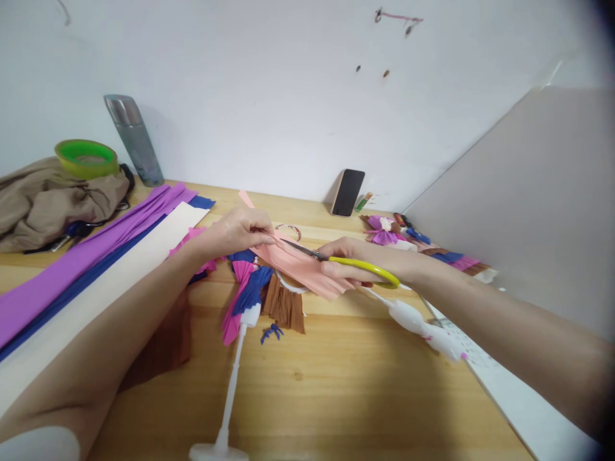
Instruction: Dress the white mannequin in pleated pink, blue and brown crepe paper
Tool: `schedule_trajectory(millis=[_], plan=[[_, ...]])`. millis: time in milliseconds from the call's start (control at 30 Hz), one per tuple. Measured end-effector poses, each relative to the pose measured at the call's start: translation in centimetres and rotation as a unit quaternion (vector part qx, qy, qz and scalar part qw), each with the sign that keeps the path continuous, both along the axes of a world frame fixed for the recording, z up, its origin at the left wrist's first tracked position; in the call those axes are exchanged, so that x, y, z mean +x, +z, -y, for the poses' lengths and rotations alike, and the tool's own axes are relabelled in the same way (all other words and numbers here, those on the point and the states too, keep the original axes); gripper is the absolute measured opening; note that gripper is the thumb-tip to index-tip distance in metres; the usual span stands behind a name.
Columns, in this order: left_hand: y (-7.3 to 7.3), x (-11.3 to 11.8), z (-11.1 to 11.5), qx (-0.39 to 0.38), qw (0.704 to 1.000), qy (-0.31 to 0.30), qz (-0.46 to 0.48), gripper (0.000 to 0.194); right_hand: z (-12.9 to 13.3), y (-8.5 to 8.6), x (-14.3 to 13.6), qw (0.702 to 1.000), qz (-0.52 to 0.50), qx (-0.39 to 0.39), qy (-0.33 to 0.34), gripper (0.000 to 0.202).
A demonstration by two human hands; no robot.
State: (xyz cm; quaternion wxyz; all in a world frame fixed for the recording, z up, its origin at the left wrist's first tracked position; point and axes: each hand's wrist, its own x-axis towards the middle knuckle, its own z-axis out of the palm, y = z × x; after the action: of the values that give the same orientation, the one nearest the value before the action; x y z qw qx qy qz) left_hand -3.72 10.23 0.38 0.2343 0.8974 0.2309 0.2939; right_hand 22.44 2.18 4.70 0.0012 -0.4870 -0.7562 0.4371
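My left hand (247, 229) is closed in a pinch on a strip of peach crepe paper (307, 269), with one end sticking up behind the fingers. My right hand (348, 259) is wrapped round scissors (369, 264) with yellow handles. Their dark blades lie along the peach paper and point at my left fingertips; whether the blades are apart I cannot tell. Below the paper, pink and blue crepe pieces (252, 288) sit at the top of a white stand (233, 384). Brown crepe paper (284, 304) hangs beside them. A small blue scrap (271, 333) lies on the table.
Long purple crepe paper (91, 256), blue paper and a cream strip (120, 288) stretch along the left. Behind them are a green tape roll (86, 171), brown cloth (43, 198) and a bottle (137, 144). A phone (348, 192) leans on the wall; a purple paper flower (382, 229) lies right.
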Motion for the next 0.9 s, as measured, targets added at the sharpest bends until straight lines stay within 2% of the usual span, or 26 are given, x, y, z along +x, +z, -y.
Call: schedule_trajectory(millis=[367,600,900], plan=[[-0.1,0.2,0.0,0.0,1.0,-0.004,0.006,0.013,-0.3,-0.7,0.0,0.998,-0.028,0.046,0.024,0.046],[-0.2,0.1,0.0,-0.017,1.0,0.003,-0.004,0.013,-1.0,-2.0,0.2,0.996,-0.054,0.074,0.017,0.047],[-0.2,0.0,-0.2,-0.031,0.999,-0.011,-0.009,0.015,-0.4,-1.2,0.2,0.999,-0.035,0.037,0.016,0.046]])
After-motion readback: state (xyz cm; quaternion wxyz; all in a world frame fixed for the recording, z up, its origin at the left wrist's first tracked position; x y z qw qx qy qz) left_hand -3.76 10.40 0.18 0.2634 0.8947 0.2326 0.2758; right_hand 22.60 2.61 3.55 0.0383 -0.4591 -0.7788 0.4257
